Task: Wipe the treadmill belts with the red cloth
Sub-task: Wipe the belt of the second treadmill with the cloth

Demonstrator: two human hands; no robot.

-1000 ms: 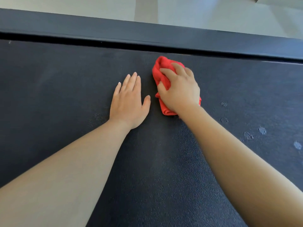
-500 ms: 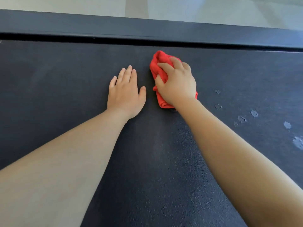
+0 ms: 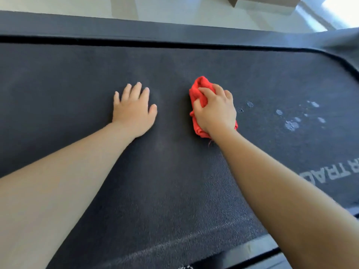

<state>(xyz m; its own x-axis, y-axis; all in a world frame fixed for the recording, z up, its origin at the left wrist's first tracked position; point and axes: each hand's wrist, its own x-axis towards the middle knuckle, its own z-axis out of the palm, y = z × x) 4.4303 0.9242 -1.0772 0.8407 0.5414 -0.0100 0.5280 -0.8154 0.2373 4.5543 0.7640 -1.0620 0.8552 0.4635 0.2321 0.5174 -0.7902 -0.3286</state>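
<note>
The dark textured treadmill belt (image 3: 174, 181) fills most of the view. My right hand (image 3: 216, 111) presses a bunched red cloth (image 3: 200, 90) onto the belt near its middle, fingers curled over it; the cloth shows above and below the hand. My left hand (image 3: 134, 109) lies flat on the belt, palm down, fingers spread, a hand's width left of the cloth and holding nothing.
Several pale spots (image 3: 291, 125) mark the belt to the right of the cloth. A dark side rail (image 3: 136, 30) runs along the far edge, with light floor (image 3: 174, 8) beyond. White lettering (image 3: 334, 174) shows on the belt at the right edge.
My right hand and the cloth have slid back from the far rail toward the belt's middle. The view has shifted, showing more of the belt's right end and more spots.
</note>
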